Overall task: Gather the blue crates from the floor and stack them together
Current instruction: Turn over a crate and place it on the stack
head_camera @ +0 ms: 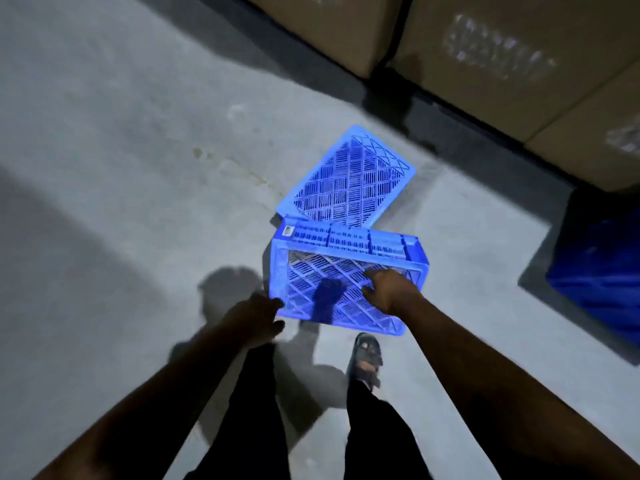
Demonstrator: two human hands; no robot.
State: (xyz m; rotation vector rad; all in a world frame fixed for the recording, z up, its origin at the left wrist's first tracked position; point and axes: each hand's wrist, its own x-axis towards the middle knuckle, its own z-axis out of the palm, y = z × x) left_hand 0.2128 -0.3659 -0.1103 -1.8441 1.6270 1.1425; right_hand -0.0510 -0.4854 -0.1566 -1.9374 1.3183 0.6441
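Two bright blue lattice crates lay on the floor [121, 133], the near crate [346, 271] touching the far crate [349, 178]. The left hand [252, 320] gripped the near crate's corner; right hand [388, 289] fingers spread, released.

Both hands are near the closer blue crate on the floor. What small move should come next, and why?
Probably close both hands on the near crate: the left hand is at its left corner, the right hand reaches over its latticed face. Neither hand seems to grip yet. The second crate lies just behind, touching it.
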